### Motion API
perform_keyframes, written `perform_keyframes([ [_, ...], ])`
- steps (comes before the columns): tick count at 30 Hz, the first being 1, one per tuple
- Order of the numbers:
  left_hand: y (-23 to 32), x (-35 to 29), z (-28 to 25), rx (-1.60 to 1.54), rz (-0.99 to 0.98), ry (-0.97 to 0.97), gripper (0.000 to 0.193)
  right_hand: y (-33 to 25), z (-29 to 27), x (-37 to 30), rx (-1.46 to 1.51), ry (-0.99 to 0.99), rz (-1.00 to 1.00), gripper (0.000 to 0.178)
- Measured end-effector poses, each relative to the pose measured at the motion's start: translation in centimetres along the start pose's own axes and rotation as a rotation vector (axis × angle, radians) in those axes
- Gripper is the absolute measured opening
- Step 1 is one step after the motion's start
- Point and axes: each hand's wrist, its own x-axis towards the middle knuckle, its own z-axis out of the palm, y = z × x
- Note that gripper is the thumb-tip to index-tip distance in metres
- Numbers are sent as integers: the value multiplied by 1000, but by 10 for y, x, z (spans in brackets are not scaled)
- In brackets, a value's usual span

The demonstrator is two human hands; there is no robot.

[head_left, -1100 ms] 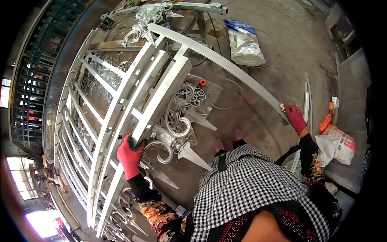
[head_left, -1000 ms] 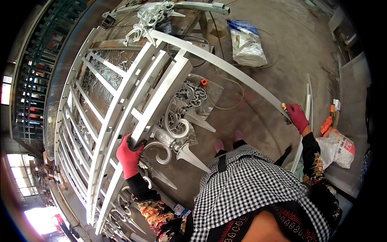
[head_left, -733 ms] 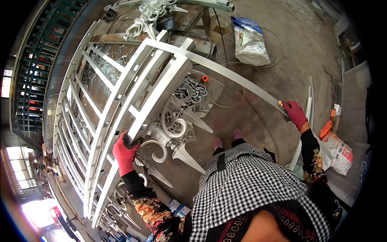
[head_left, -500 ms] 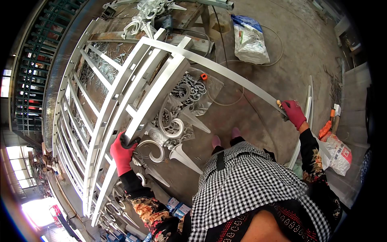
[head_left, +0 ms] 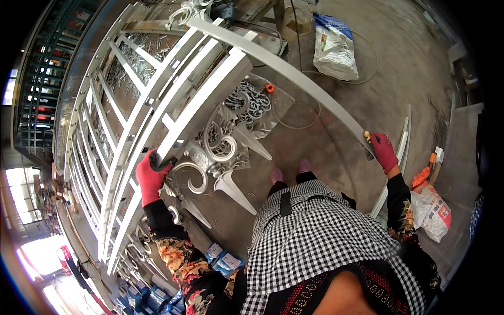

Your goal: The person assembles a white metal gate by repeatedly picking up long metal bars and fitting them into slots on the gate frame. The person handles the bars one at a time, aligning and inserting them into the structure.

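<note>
My right hand (head_left: 385, 152), in a pink glove, is closed on the near end of a long white metal bar (head_left: 310, 86). A small brass-coloured piece (head_left: 367, 136) shows beside its thumb. The bar bows away to the far ends of a stack of white metal rails. My left hand (head_left: 151, 181), in a pink glove with dark fingers, grips the nearest white rail (head_left: 202, 107) at its edge. Below that rail hang silver scroll ornaments (head_left: 223, 149) with pointed spear tips. Behind it lies a white railing frame (head_left: 118, 113) with crossbars.
A heap of small silver scrolls (head_left: 251, 102) lies on plastic sheeting, an orange tape measure (head_left: 270, 88) beside it. A white-and-blue sack (head_left: 336, 50) stands farther off. White strips (head_left: 403, 144) and bags (head_left: 433, 212) lie at right. Blue packets (head_left: 227, 261) sit near my left arm.
The view has shifted a little. The bar's far part has moved outward over the rail ends, still in my right hand. My left hand still grips the nearest rail.
</note>
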Motion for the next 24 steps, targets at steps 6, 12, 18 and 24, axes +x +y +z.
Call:
perform_keyframes([
  [6,-6,3,1,13,46,5,54,17,13,-49,-31,32,-136,30],
  [12,-5,8,-1,-74,-13,-51,54,14,40,-149,156,-197,53,28],
  [18,5,6,-5,-82,106,-22,53,11,69,-258,59,-116,55,28],
  [24,4,5,2,-46,151,63,57,7,79,-310,122,-71,248,31],
])
